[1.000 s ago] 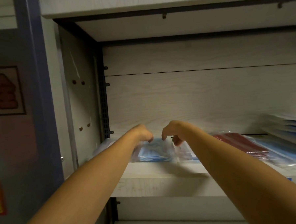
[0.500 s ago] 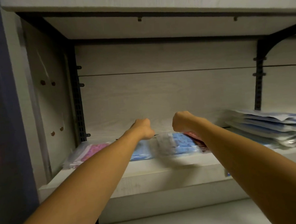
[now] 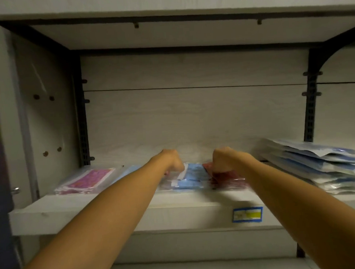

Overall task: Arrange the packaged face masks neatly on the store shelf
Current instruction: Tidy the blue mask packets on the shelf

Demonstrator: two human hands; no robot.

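- Left hand [image 3: 172, 160], knuckles curled, reaches over the shelf [image 3: 118, 207] and appears to pinch the far edge of the blue mask pack [image 3: 192, 177]; the grip itself is hidden.
- Right hand [image 3: 222, 158], fingers curled, grips the far end of the red mask pack [image 3: 226, 179], just right of the blue one.
- Pink mask pack [image 3: 86, 181] lies flat, well left of both hands.
- Stacked blue packs [image 3: 318, 164] sit at the right.
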